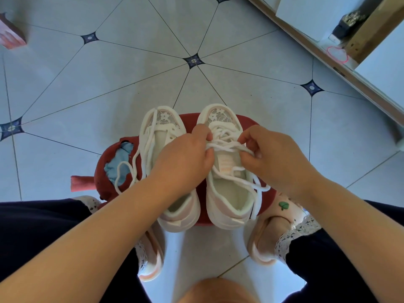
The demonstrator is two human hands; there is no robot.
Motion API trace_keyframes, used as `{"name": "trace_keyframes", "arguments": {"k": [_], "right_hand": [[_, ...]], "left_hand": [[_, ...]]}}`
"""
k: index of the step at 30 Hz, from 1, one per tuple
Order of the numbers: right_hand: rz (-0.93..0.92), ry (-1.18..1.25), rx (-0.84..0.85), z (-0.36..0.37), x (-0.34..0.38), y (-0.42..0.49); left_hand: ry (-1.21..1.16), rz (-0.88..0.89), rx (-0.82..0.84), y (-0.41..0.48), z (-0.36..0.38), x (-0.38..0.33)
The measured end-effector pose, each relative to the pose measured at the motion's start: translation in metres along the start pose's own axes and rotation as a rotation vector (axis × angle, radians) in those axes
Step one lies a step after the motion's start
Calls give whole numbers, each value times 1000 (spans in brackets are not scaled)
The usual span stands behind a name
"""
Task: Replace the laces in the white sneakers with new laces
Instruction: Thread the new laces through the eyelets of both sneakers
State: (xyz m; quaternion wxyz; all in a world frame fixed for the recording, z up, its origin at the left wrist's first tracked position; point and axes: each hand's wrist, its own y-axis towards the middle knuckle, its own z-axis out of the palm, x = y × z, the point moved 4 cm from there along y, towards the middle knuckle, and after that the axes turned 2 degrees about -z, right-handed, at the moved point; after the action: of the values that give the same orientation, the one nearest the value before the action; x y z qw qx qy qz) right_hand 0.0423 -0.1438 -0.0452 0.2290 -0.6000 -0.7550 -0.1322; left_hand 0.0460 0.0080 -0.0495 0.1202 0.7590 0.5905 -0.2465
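Two white sneakers stand side by side on a red stool (pixel 109 158), toes pointing away from me. The right sneaker (pixel 229 193) has a white lace (pixel 227 145) threaded across its eyelets, loose ends trailing down its right side. My left hand (pixel 185 158) and my right hand (pixel 273 158) each pinch that lace over the tongue, fingers curled. The left sneaker (pixel 161 123) shows an open tongue, and a loose white lace (pixel 133 165) hangs from its toe area down across the stool's left side.
The stool's red cover is torn, showing blue padding (pixel 119 162). My feet in pale slippers (pixel 279 228) stand on either side of the stool on a tiled floor (pixel 109 84). A wooden door frame (pixel 358 68) runs along the upper right. A pink object (pixel 11 33) lies far left.
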Motion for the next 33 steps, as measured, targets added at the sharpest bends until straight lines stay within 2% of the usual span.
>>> {"name": "trace_keyframes", "arguments": {"k": [4, 6, 8, 11, 15, 18, 23, 26, 30, 33], "right_hand": [[84, 143, 116, -2, -4, 6], [180, 314, 99, -4, -9, 11], [227, 376, 24, -4, -13, 16], [235, 324, -37, 1, -17, 25], [213, 367, -21, 5, -20, 31], [182, 400, 9, 6, -21, 33], [89, 272, -13, 2, -16, 32], [-8, 242, -7, -2, -10, 29], [-156, 29, 81, 0, -5, 27], [-221, -97, 139, 1, -2, 26]], "left_hand": [[-184, -104, 97, 9, -5, 2], [-366, -183, 72, 16, -10, 5], [-452, -211, -3, 23, -12, 8], [-406, -209, -36, 29, -7, 8], [-342, -190, -23, 36, -2, 8], [-387, -200, -9, 39, -2, 10], [-369, -122, 28, 38, -2, 10], [-241, 4, 91, 35, -5, 7], [-20, 117, 144, 32, -6, 7], [54, 148, 162, 31, -6, 6]]}}
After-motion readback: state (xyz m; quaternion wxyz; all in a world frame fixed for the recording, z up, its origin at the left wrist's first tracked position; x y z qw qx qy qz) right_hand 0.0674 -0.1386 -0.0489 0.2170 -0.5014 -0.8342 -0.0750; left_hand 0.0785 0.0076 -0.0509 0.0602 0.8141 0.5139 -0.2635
